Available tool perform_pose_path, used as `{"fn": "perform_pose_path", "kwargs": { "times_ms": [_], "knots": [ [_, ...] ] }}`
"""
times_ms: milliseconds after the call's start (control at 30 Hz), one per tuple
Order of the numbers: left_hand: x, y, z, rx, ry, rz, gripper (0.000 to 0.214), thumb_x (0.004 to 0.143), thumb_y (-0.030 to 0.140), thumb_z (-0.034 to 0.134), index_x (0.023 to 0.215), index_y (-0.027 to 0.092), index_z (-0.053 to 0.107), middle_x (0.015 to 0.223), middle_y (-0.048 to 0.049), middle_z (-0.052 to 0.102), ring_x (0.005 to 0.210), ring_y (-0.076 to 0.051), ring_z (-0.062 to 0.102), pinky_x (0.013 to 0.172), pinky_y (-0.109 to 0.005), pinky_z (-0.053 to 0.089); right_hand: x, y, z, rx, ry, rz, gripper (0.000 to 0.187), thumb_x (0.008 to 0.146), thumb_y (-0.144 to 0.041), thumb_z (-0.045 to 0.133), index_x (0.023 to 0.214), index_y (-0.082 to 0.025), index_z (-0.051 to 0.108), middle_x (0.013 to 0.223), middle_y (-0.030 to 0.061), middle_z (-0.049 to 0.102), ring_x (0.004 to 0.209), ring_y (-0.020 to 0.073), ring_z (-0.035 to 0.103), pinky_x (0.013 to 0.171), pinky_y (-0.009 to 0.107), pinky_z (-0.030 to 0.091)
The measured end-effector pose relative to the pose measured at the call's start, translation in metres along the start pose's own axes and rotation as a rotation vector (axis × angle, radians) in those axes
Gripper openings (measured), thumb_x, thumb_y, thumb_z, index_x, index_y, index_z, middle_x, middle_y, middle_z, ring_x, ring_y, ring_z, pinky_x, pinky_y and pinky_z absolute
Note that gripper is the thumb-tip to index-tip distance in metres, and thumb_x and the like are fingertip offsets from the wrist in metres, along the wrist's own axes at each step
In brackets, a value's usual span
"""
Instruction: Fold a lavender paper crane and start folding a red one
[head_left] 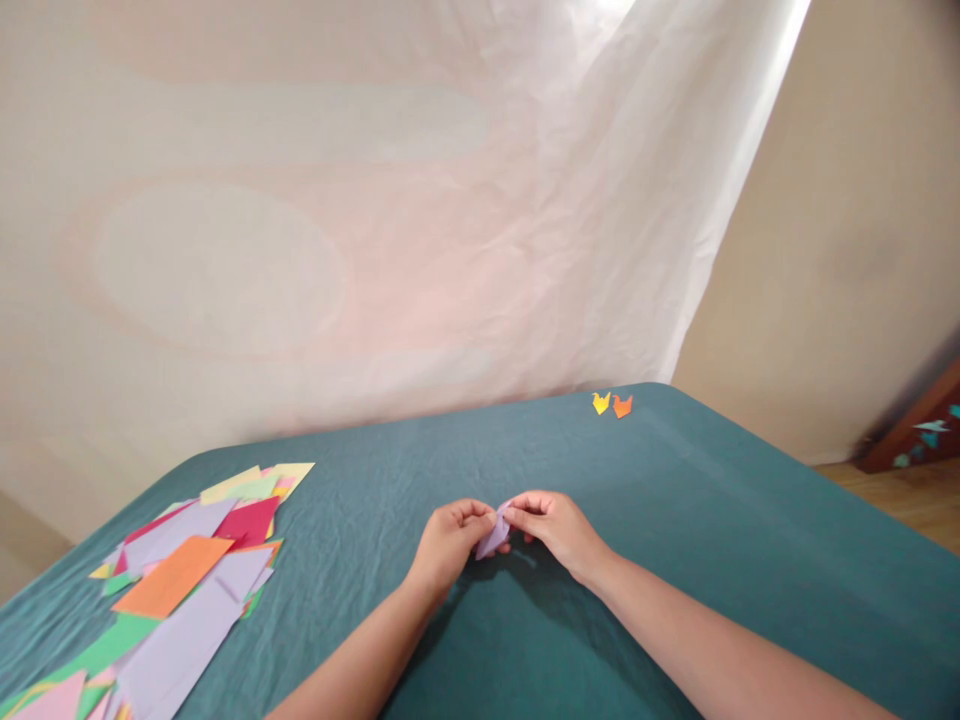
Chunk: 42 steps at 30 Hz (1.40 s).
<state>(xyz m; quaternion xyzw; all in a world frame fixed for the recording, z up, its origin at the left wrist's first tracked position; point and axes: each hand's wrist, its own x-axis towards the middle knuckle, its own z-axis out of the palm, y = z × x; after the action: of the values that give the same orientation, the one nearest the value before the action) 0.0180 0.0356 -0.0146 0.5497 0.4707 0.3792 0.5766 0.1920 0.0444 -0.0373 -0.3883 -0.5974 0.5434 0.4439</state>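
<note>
Between my two hands, just above the front middle of the table, is a small folded piece of lilac paper (493, 537). My left hand (452, 540) pinches its left side between thumb and fingers. On the upper right of the same paper, my right hand (553, 525) is closed in a pinch. The paper tapers to a point at its lower left. Fingertips cover part of it, so its full shape is hidden.
A loose heap of coloured paper sheets (176, 575) spreads over the table's left side. Two small folded paper birds, one yellow (601, 403) and one orange (622, 406), lie near the far edge of the green-clothed table (720, 520). A pale hanging sheet (420, 250) stands behind.
</note>
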Motion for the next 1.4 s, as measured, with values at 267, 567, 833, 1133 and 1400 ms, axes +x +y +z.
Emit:
{"fn": "perform_pose_path", "kwargs": {
  "times_ms": [267, 567, 833, 1133, 1400],
  "knots": [
    [-0.001, 0.000, 0.001, -0.152, -0.057, -0.075, 0.022, 0.076, 0.032, 0.063, 0.080, 0.011, 0.061, 0.072, -0.0100, 0.071, 0.063, -0.018, 0.068, 0.054, -0.021, 0.042, 0.001, 0.002, 0.000, 0.058, 0.025, -0.001, 0.026, 0.076, -0.040, 0.066, 0.084, -0.016, 0.070, 0.073, 0.0022, 0.066, 0.062, 0.0121, 0.054, 0.056, 0.023, 0.041],
    [-0.003, 0.001, 0.001, -0.126, -0.065, -0.058, 0.023, 0.076, 0.033, 0.064, 0.081, 0.011, 0.061, 0.067, -0.0102, 0.071, 0.058, -0.016, 0.066, 0.051, -0.020, 0.040, -0.001, 0.001, 0.001, 0.107, 0.015, 0.000, 0.024, 0.076, -0.037, 0.067, 0.085, -0.015, 0.070, 0.072, 0.0018, 0.066, 0.059, 0.0104, 0.052, 0.055, 0.023, 0.040],
    [-0.005, 0.007, 0.001, -0.253, -0.150, -0.135, 0.023, 0.074, 0.034, 0.064, 0.079, 0.012, 0.060, 0.067, -0.0096, 0.070, 0.061, -0.018, 0.066, 0.056, -0.023, 0.045, 0.000, -0.003, 0.001, 0.220, -0.043, 0.028, 0.025, 0.075, -0.036, 0.069, 0.091, -0.016, 0.069, 0.075, 0.0014, 0.065, 0.062, 0.0106, 0.052, 0.057, 0.023, 0.040],
    [-0.003, 0.008, 0.004, -0.027, -0.034, -0.024, 0.032, 0.073, 0.042, 0.068, 0.080, 0.012, 0.061, 0.063, -0.0085, 0.070, 0.049, -0.011, 0.058, 0.048, -0.018, 0.039, -0.001, -0.002, 0.001, 0.062, -0.015, 0.002, 0.026, 0.075, -0.038, 0.068, 0.088, -0.016, 0.068, 0.073, 0.0012, 0.065, 0.060, 0.0103, 0.052, 0.058, 0.023, 0.040],
    [-0.005, 0.012, 0.007, 0.023, -0.019, 0.003, 0.037, 0.070, 0.048, 0.069, 0.077, 0.012, 0.064, 0.060, -0.0067, 0.069, 0.047, -0.011, 0.057, 0.046, -0.019, 0.035, -0.001, -0.002, 0.001, 0.044, 0.005, 0.004, 0.025, 0.074, -0.038, 0.068, 0.086, -0.015, 0.068, 0.071, 0.0007, 0.065, 0.059, 0.0105, 0.052, 0.057, 0.023, 0.040]
  ]
}}
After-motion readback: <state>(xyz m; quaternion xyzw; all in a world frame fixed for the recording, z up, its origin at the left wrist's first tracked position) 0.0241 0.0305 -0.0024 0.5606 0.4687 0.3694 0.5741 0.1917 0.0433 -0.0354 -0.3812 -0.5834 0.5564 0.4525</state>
